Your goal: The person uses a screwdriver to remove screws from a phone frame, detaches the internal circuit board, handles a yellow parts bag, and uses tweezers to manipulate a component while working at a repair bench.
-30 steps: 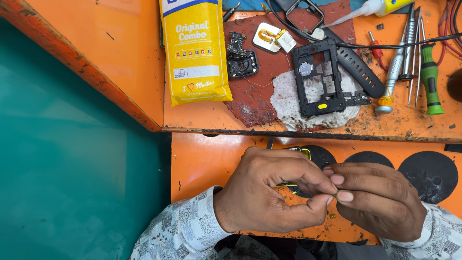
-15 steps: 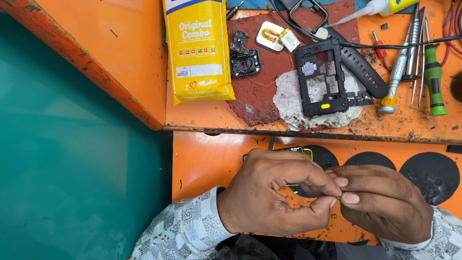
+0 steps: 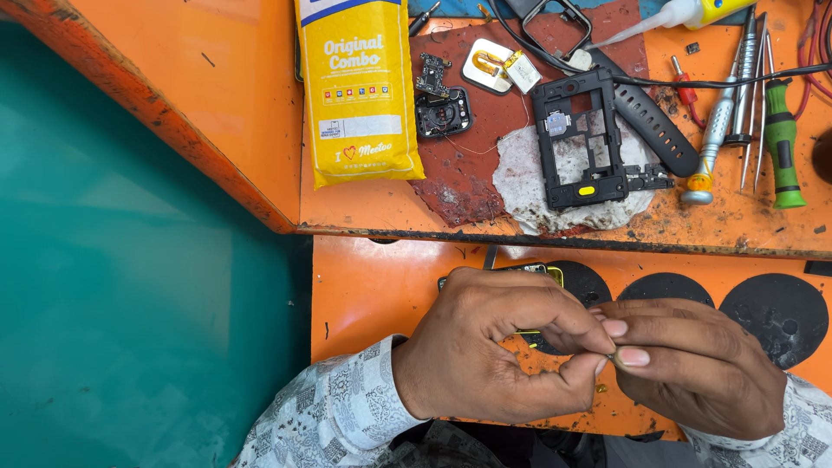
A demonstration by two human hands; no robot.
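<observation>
My left hand (image 3: 498, 351) and my right hand (image 3: 693, 364) meet fingertip to fingertip over the lower orange shelf (image 3: 381, 286). Together they pinch a tiny part (image 3: 612, 355), too small to make out. Under my left hand lies a small dark circuit board with a yellow edge (image 3: 542, 270), mostly hidden by the fingers. On the upper bench stands a black phone frame (image 3: 579, 139) on a white rag (image 3: 520, 173).
A yellow packet (image 3: 360, 91) lies at the bench's left. Small dark phone parts (image 3: 440, 108) and a white module (image 3: 498, 68) sit beside it. A black strap (image 3: 646, 117), screwdrivers and tweezers (image 3: 745, 95), and a glue bottle (image 3: 685, 13) are at the right. Teal floor (image 3: 130, 277) lies left.
My hands stay pinched together in nearly the same place; the view has shifted slightly so the bench sits a little lower in frame.
</observation>
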